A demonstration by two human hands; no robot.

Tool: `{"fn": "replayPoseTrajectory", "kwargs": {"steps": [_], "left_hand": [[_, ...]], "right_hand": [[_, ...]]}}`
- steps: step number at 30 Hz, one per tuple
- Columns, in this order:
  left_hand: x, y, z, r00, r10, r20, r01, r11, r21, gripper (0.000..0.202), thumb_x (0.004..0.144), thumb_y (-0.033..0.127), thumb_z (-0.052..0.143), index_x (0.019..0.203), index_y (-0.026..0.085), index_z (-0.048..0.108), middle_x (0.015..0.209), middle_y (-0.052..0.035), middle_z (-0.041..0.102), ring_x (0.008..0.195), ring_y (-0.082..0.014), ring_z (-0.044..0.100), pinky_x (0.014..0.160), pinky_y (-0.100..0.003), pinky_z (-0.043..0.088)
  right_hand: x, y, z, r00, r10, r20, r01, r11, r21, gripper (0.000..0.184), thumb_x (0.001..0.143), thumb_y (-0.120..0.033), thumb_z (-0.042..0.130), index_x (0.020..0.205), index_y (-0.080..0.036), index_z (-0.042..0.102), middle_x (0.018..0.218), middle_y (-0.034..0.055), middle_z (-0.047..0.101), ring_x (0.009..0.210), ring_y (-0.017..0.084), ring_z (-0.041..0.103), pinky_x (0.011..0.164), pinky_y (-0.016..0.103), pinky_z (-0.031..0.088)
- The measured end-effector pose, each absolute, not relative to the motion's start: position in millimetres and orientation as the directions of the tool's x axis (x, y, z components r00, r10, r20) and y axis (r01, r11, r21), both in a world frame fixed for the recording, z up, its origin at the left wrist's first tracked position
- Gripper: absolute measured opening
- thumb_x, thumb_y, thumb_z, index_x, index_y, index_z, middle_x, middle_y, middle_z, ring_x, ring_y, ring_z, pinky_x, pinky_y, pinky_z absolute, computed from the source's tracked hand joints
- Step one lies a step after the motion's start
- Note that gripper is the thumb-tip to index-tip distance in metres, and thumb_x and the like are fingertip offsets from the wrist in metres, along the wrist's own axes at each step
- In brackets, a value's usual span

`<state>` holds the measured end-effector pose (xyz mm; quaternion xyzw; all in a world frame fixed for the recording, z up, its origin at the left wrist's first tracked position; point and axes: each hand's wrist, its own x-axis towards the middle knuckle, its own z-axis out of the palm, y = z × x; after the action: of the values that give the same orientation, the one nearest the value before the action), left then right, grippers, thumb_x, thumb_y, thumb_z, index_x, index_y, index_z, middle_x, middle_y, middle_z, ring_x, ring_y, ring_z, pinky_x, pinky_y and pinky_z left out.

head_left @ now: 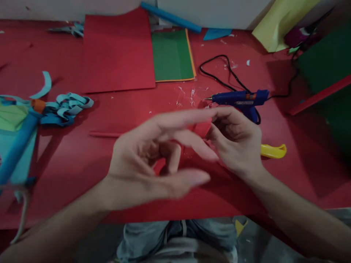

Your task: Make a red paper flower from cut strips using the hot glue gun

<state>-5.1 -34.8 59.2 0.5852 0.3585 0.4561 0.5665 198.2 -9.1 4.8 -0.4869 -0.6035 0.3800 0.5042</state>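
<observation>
Half-hiding a red piece [202,128] in the right hand [238,144], left fingers [186,117] blur.

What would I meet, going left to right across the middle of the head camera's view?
Blue paper tube → curled blue paper strips → left hand → right hand → yellow plastic handle.

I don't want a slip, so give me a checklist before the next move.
1. Right hand holds the red piece: ok, pinched at the fingertips.
2. Left hand open: ok, thumb and forefinger stand apart.
3. Glue gun set down: ok, lying on the tabletop.
4. Glue gun hot: cannot tell.
5. Tabletop clean: not ok, white scraps lie near the nozzle.
</observation>
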Motion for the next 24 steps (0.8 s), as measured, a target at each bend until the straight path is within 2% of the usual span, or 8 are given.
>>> {"fn": "replayPoseTrajectory", "kwargs": {"steps": [1, 2, 4, 7, 13, 20, 24], "left_hand": [[-8, -27, 54, 0.276, 0.955, 0.106, -0.123, -0.074, 0.99, 0.042, 0.089, 0.022, 0.087, 0.125, 0.04, 0.078, 0.088, 0.0065, 0.08, 0.044, -0.0034, 0.051, 0.038, -0.018, 0.044], [-10, -20, 48, 0.204, 0.971, 0.121, -0.183, -0.084, 0.98, 0.033, 0.09, 0.02, 0.085, 0.118, 0.037, 0.08, 0.089, 0.0068, 0.08, 0.042, -0.0016, 0.049, 0.035, -0.016, 0.039], [-11, -10, 35, 0.122, 0.989, 0.082, -0.158, -0.062, 0.985, 0.027, 0.089, 0.026, 0.087, 0.114, 0.032, 0.079, 0.091, 0.0039, 0.081, 0.043, -0.0037, 0.053, 0.038, -0.019, 0.043], [-7, -2, 22, 0.043, 0.999, 0.021, -0.103, -0.016, 0.995, 0.029, 0.086, 0.032, 0.087, 0.113, 0.029, 0.077, 0.096, 0.0012, 0.081, 0.044, -0.0055, 0.055, 0.044, -0.024, 0.05], [-4, -1, 23, -0.035, 0.999, -0.008, -0.052, 0.006, 0.999, 0.035, 0.078, 0.03, 0.091, 0.109, 0.026, 0.076, 0.09, 0.0007, 0.082, 0.05, -0.0099, 0.062, 0.051, -0.026, 0.055], [-6, -2, 20, 0.001, 1.0, -0.026, -0.129, 0.026, 0.991, 0.034, 0.082, 0.028, 0.088, 0.114, 0.025, 0.079, 0.092, 0.0001, 0.083, 0.061, -0.0113, 0.073, 0.052, -0.021, 0.055], [-5, -3, 21, -0.01, 0.999, -0.033, -0.056, 0.032, 0.998, 0.037, 0.082, 0.032, 0.089, 0.116, 0.025, 0.076, 0.089, 0.0004, 0.082, 0.068, -0.0155, 0.076, 0.055, -0.025, 0.056]], "right_hand": [[198, -9, 4, -0.023, 0.969, 0.246, 0.209, 0.245, -0.947, 0.014, 0.096, -0.033, 0.076, 0.107, -0.024, 0.072, 0.09, 0.0015, 0.073, 0.078, 0.014, 0.069, 0.071, 0.028, 0.062], [198, -9, 3, -0.025, 0.966, 0.256, 0.214, 0.256, -0.943, 0.015, 0.097, -0.035, 0.076, 0.107, -0.024, 0.071, 0.092, 0.0018, 0.074, 0.08, 0.014, 0.07, 0.073, 0.029, 0.063], [197, -9, 0, -0.017, 0.963, 0.27, 0.219, 0.267, -0.938, 0.016, 0.097, -0.037, 0.076, 0.107, -0.025, 0.071, 0.094, 0.0021, 0.074, 0.084, 0.015, 0.071, 0.077, 0.03, 0.063], [195, -10, -3, -0.009, 0.963, 0.269, 0.209, 0.265, -0.941, 0.015, 0.098, -0.035, 0.074, 0.109, -0.025, 0.072, 0.094, 0.002, 0.074, 0.083, 0.015, 0.07, 0.077, 0.031, 0.063], [194, -11, -3, -0.011, 0.961, 0.278, 0.197, 0.275, -0.941, 0.014, 0.097, -0.033, 0.075, 0.109, -0.025, 0.072, 0.099, 0.0029, 0.075, 0.085, 0.016, 0.07, 0.076, 0.032, 0.062], [193, -10, -4, -0.028, 0.959, 0.282, 0.169, 0.283, -0.944, 0.011, 0.097, -0.03, 0.074, 0.107, -0.026, 0.073, 0.1, 0.0017, 0.076, 0.085, 0.015, 0.07, 0.077, 0.03, 0.062], [194, -11, -5, -0.036, 0.959, 0.28, 0.175, 0.282, -0.943, 0.012, 0.097, -0.03, 0.073, 0.109, -0.025, 0.072, 0.1, 0.0019, 0.076, 0.084, 0.015, 0.069, 0.076, 0.03, 0.061]]}}
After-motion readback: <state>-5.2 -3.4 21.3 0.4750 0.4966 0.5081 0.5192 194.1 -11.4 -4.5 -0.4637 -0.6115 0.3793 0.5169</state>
